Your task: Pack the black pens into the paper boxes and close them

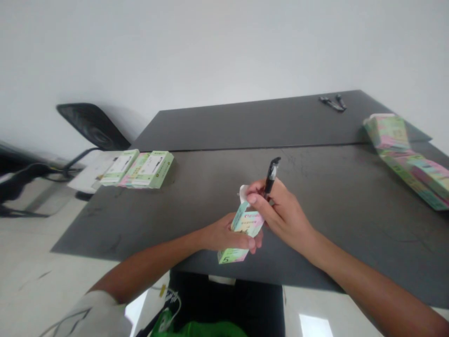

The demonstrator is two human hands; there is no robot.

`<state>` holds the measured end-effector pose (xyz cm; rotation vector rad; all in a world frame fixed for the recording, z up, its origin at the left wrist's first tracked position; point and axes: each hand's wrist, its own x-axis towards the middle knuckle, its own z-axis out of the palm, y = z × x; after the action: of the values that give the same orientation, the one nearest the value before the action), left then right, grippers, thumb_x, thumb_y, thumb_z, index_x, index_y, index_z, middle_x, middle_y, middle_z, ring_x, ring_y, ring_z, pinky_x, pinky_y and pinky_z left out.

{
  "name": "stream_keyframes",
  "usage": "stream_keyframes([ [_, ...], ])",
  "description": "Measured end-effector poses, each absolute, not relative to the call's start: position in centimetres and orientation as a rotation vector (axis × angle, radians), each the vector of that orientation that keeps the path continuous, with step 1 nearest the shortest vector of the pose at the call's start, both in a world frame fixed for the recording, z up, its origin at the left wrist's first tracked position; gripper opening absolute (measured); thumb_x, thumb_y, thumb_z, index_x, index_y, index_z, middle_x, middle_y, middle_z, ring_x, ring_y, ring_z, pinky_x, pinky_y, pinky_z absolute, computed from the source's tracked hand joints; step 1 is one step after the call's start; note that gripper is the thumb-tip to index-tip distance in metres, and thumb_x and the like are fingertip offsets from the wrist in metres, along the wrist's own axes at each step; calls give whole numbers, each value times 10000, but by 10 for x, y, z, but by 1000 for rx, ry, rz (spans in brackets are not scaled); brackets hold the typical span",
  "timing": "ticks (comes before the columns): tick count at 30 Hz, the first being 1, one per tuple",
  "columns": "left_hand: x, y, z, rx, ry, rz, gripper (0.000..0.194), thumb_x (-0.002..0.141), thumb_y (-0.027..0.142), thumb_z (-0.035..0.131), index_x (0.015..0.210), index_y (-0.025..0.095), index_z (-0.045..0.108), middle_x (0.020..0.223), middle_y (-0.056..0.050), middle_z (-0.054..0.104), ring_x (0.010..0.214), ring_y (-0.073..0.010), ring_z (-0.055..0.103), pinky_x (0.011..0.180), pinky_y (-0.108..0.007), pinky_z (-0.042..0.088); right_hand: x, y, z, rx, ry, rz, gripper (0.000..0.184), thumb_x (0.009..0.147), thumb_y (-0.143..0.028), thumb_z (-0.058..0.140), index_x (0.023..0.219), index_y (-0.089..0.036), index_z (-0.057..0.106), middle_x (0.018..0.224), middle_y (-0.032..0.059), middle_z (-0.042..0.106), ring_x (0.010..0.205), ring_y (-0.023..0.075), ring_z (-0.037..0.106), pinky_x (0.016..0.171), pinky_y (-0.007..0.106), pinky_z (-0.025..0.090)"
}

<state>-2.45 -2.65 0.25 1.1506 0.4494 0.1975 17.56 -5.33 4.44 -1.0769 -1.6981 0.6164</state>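
Observation:
My left hand [220, 234] is wrapped round a small green and pink cardboard box [247, 224], tilted above the near edge of the table. A "5" shows at the box's lower end. The box's upper end is open, its white flap [242, 193] standing up. My right hand [286, 210] is closed with a black pen [271, 175] held in it, cap end upward. The thumb and fingers of that hand also pinch at the flap. What lies inside the box cannot be seen.
Several similar boxes [154, 169] lie at the left end of the dark table [210, 173]. More boxes [391, 133] are stacked at the right, blurred. A few pens [331, 103] lie at the back right. A black chair [93, 124] stands beyond the left edge.

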Motion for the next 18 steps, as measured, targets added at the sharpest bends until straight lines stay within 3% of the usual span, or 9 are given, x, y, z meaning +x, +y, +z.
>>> stream_keyframes([
  [2, -24, -28, 0, 1124, 424, 219, 507, 814, 533, 898, 1083, 153, 699, 884, -45, 705, 727, -137, 687, 612, -228, 574, 175, -55, 42, -1115, -1570, 795, 260, 1021, -453, 708, 1239, -313, 687, 860, -40, 686, 712, 130, 644, 662, 290, 536],
  [5, -23, -28, -2, 1075, 401, 242, 584, 809, 480, 920, 1238, 187, 652, 922, -29, 700, 742, -133, 699, 617, -226, 582, 175, -57, 39, -1103, -1379, 1009, 553, 949, -436, 805, 1448, -373, 574, 831, -79, 683, 504, 91, 564, 451, 245, 488],
  [8, -24, -29, -3, 1050, 403, 243, 591, 810, 452, 926, 1257, 191, 641, 917, -25, 696, 745, -135, 701, 618, -231, 582, 176, -58, 39, -1079, -1317, 1036, 665, 907, -418, 851, 1499, -371, 550, 863, -71, 733, 483, 91, 588, 402, 228, 492],
  [11, -25, -29, -2, 1041, 402, 245, 576, 811, 438, 925, 1247, 191, 640, 902, -22, 695, 745, -139, 697, 626, -244, 581, 178, -58, 44, -1085, -1347, 946, 532, 930, -437, 826, 1420, -333, 647, 889, -44, 779, 537, 101, 639, 442, 227, 521],
  [15, -25, -29, 1, 1039, 402, 256, 561, 802, 412, 931, 1229, 192, 641, 893, -19, 695, 751, -141, 689, 636, -254, 573, 180, -57, 53, -1080, -1471, 684, 171, 995, -418, 754, 1085, -286, 812, 941, 2, 814, 743, 137, 720, 627, 268, 566],
  [18, -26, -30, 3, 1042, 412, 241, 560, 787, 388, 940, 1219, 194, 641, 905, -21, 695, 753, -142, 677, 622, -251, 560, 182, -56, 58, -1072, -1513, 519, 126, 979, -396, 775, 967, -288, 839, 975, 27, 802, 819, 158, 714, 651, 286, 553],
])
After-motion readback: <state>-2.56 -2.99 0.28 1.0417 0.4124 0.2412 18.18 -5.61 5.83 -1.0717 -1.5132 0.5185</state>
